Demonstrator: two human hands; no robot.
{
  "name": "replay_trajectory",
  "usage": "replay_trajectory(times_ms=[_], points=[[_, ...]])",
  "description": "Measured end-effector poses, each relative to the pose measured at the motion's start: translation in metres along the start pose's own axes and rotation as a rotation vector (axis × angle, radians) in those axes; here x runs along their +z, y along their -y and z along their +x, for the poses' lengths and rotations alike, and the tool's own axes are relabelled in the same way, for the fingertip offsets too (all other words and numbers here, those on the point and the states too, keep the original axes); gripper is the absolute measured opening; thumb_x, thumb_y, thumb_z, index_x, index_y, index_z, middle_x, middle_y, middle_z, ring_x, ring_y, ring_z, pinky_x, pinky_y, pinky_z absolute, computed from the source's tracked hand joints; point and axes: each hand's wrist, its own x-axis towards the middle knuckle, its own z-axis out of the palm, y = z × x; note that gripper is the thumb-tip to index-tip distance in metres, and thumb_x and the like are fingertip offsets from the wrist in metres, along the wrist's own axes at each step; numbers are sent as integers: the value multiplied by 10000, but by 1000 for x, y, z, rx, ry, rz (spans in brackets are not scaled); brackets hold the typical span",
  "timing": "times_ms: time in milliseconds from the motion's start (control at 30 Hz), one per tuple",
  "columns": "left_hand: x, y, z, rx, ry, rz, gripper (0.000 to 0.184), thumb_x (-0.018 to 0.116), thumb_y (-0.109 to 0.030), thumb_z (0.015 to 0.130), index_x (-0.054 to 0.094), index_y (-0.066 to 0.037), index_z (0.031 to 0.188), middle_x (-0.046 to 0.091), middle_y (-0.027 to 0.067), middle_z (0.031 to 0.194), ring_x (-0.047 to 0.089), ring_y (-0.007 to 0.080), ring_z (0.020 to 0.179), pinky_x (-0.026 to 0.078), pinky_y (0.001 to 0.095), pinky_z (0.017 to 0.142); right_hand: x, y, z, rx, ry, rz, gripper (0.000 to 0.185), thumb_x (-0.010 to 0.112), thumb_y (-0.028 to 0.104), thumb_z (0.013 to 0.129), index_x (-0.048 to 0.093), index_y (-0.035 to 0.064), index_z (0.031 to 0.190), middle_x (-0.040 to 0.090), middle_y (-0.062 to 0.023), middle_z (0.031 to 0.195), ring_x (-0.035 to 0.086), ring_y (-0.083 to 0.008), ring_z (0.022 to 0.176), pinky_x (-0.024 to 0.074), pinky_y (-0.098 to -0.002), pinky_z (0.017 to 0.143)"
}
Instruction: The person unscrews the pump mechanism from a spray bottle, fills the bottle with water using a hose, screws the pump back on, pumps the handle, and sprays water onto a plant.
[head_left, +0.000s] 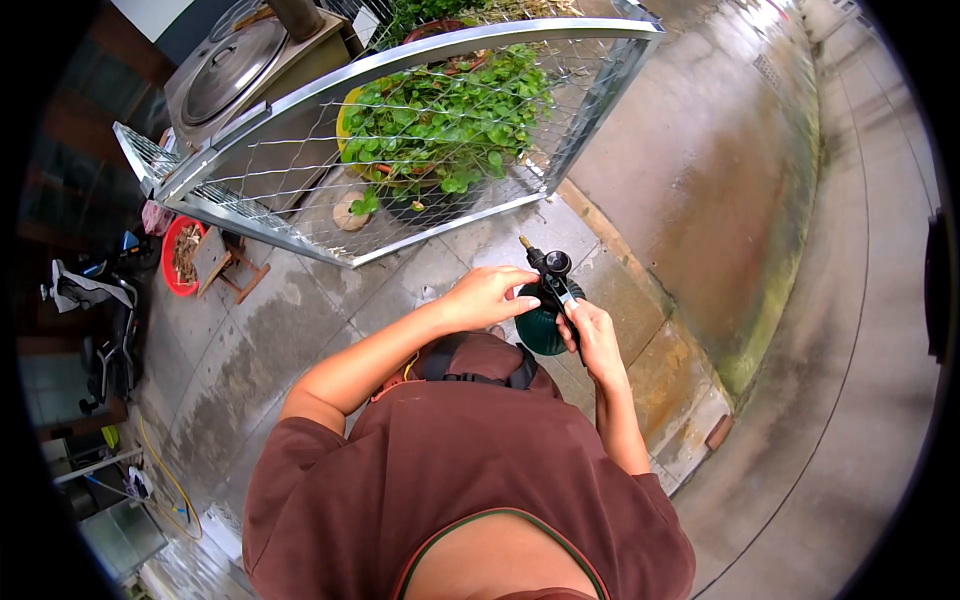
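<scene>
A pump spray bottle (pixel 541 331) with a dark green body, black head and brass-coloured nozzle is held upright in front of my body. My right hand (pixel 597 340) is closed around its black handle at the right side. From the left, my left hand (pixel 490 298) reaches to the bottle's neck, thumb and fingertips against the black part just below the head. The nozzle points away from me, toward the fenced plants. Part of the bottle's lower body is hidden by my hands.
Ahead stands a metal-framed wire mesh fence (pixel 350 262) around a leafy green plant (pixel 440 120). At left are a red basin (pixel 170 262), a small wooden stool (pixel 238 268) and a parked scooter (pixel 105 335). A yellow hose (pixel 165 470) lies on wet paving; a low brick edge (pixel 620 250) runs at right.
</scene>
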Motion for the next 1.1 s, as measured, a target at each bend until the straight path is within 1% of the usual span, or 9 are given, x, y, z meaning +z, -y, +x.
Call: replay_trajectory(times_ms=[67, 167, 267, 467, 600, 733, 967, 1067, 1100], points=[[-1, -5, -3, -45, -26, -5, 433, 681, -326, 900, 658, -17, 1202, 708, 144, 1077, 684, 252, 828, 536, 365, 752, 1, 2, 1, -13, 18, -14, 381, 504, 327, 1024, 584, 43, 783, 515, 19, 608, 438, -65, 500, 331, -241, 475], [0, -8, -9, -44, -110, -62, 406, 696, -302, 892, 665, -12, 1176, 716, 136, 1034, 674, 230, 799, 531, 351, 714, 3, 8, 1, -25, 53, -32, 378, 499, 330, 1019, 586, 42, 791, 507, 16, 614, 430, -69, 501, 333, -238, 485], [1, -12, -16, -69, -129, -72, 395, 700, -291, 891, 666, -11, 1168, 715, 132, 1035, 666, 218, 781, 527, 340, 703, 2, 7, 2, -17, 87, -46, 375, 496, 331, 1016, 587, 42, 794, 503, 15, 614, 427, -72, 501, 334, -238, 487], [14, -13, -27, -92, -176, -59, 399, 690, -306, 896, 666, -21, 1174, 715, 126, 1028, 665, 224, 780, 527, 348, 706, -3, -1, 0, 21, 115, -60, 369, 512, 315, 1017, 587, 40, 783, 500, 23, 601, 428, -64, 491, 327, -239, 469], [24, -21, -34, -90, -213, -57, 417, 684, -311, 900, 653, -32, 1209, 706, 134, 1065, 667, 226, 799, 529, 351, 712, -8, -13, -5, 40, 118, -64, 372, 518, 316, 1017, 588, 42, 776, 499, 28, 592, 423, -60, 478, 316, -237, 455], [28, -28, -39, -89, -174, -59, 443, 679, -312, 903, 636, -49, 1257, 697, 145, 1111, 669, 229, 820, 532, 356, 727, -9, -24, -13, 37, 62, -16, 382, 504, 325, 1021, 588, 47, 772, 501, 23, 585, 407, -61, 458, 295, -241, 437], [33, -33, -59, -16, -128, -37, 464, 672, -330, 906, 624, -71, 1288, 697, 140, 1137, 673, 239, 835, 533, 364, 751, -11, -40, -42, 35, -123, 91, 391, 494, 336, 1023, 594, 54, 772, 507, 21, 585, 402, -62, 447, 303, -231, 428], [37, -26, -84, -46, -101, -51, 447, 666, -303, 914, 622, -78, 1298, 700, 123, 1145, 669, 212, 826, 533, 346, 758, -2, -45, -65, 32, -223, 125, 383, 493, 340, 1021, 594, 54, 788, 509, 21, 594, 408, -65, 453, 308, -229, 434], [42, -21, -93, -91, -82, -101, 443, 665, -290, 916, 619, -80, 1304, 700, 116, 1149, 664, 197, 830, 532, 339, 761, 1, -47, -73, 26, -255, 136, 379, 493, 339, 1021, 594, 54, 792, 509, 20, 598, 409, -66, 456, 308, -229, 436]])
